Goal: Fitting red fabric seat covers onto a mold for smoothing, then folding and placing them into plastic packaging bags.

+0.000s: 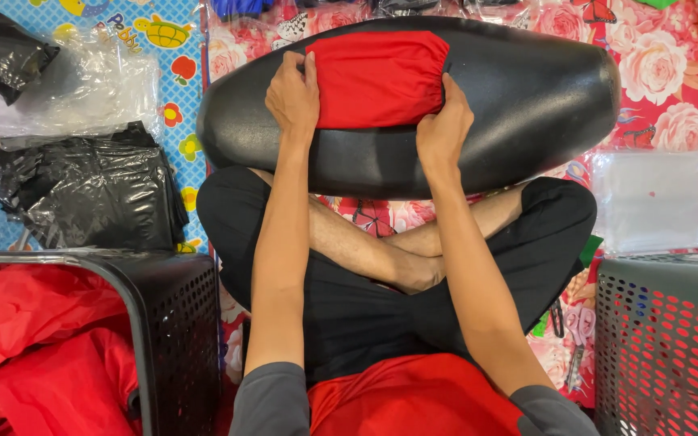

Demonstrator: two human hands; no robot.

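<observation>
A: Centrally, both hands are gripping the red cover: left hand, right hand, cover lying across the black seat.

B: Risk?

A: Likely the elastic edge is slipping off the glossy seat if the pull becomes uneven.

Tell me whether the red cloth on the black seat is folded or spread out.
Folded. The red cloth lies as a compact rectangle on the black seat, with the left hand and right hand pressing its two ends.
</observation>
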